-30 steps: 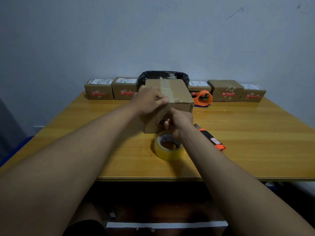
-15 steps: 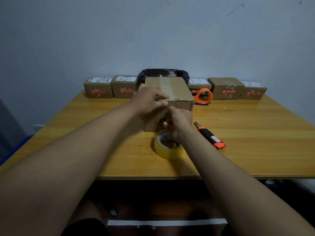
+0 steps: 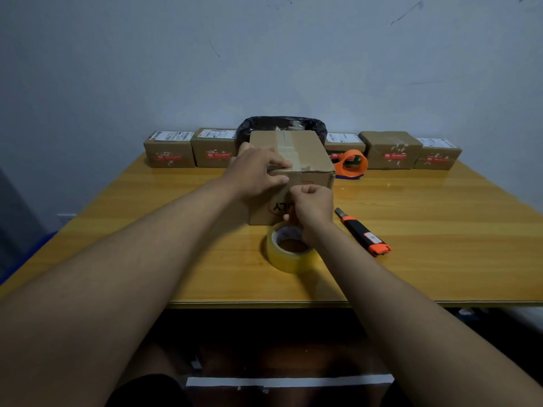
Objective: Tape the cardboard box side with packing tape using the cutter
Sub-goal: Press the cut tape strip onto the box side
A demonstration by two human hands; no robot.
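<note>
A brown cardboard box (image 3: 305, 154) stands in the middle of the wooden table (image 3: 440, 230), with a tape strip along its top seam. My left hand (image 3: 255, 171) lies on the box's near top edge, fingers spread over the corner. My right hand (image 3: 311, 204) is curled against the box's front face, fingers pinched; whether it holds a tape end I cannot tell. A roll of clear packing tape (image 3: 291, 248) lies flat on the table just in front of the box, under my right wrist. A black and orange cutter (image 3: 364, 233) lies to the right of the roll.
Several small labelled cardboard boxes (image 3: 170, 151) line the table's far edge by the wall. A black-lined bin (image 3: 282, 124) sits behind the main box. An orange tape dispenser (image 3: 352, 163) rests right of it.
My right hand has risen a little up the box's front face. The left hand keeps its place on the top edge. The roll and cutter have not moved.
</note>
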